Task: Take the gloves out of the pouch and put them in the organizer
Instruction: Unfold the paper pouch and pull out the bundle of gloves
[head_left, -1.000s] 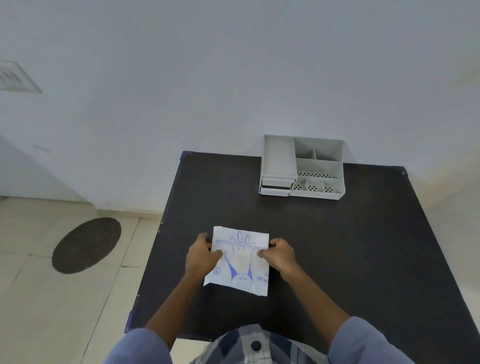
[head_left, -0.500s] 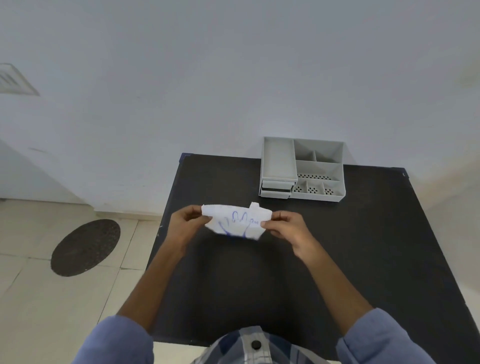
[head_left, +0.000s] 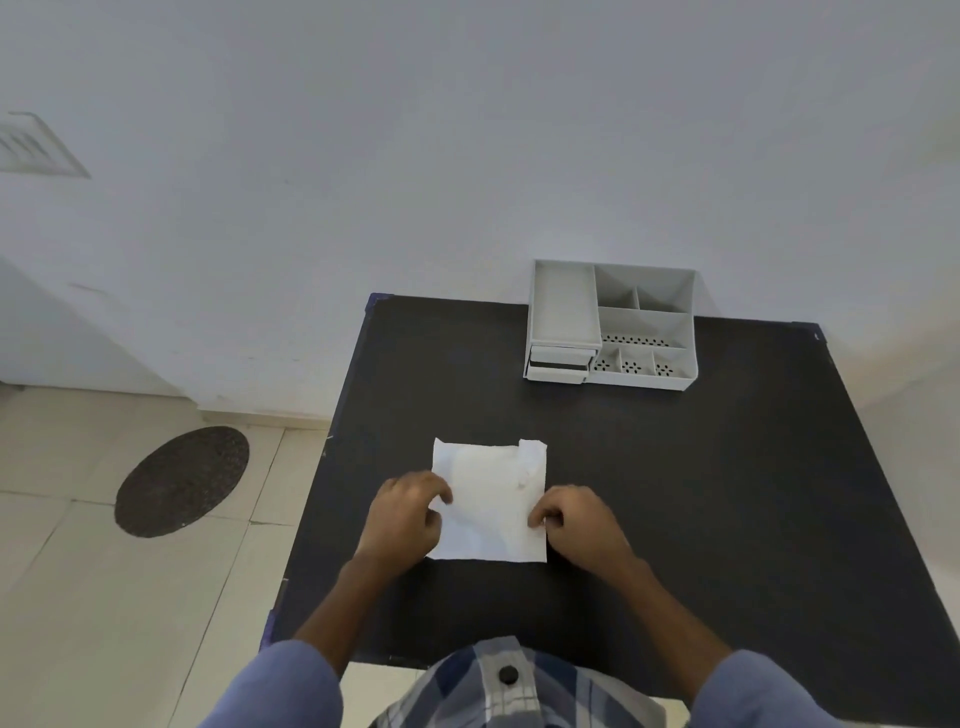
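Hands come first: the left hand (head_left: 402, 514) and right hand (head_left: 576, 522) each pinch a side edge of the pouch (head_left: 491, 501), which lies flat on the black table (head_left: 701, 493). It looks thin, light and limp, likely slippery plastic; the flap at its far right corner seems the place to grip. No writing shows on this plain white face. Beyond, well apart, stands the grey organizer (head_left: 613, 325).

light: soft, even | shadows: faint | edges: wide-angle bending | focus: slightly soft
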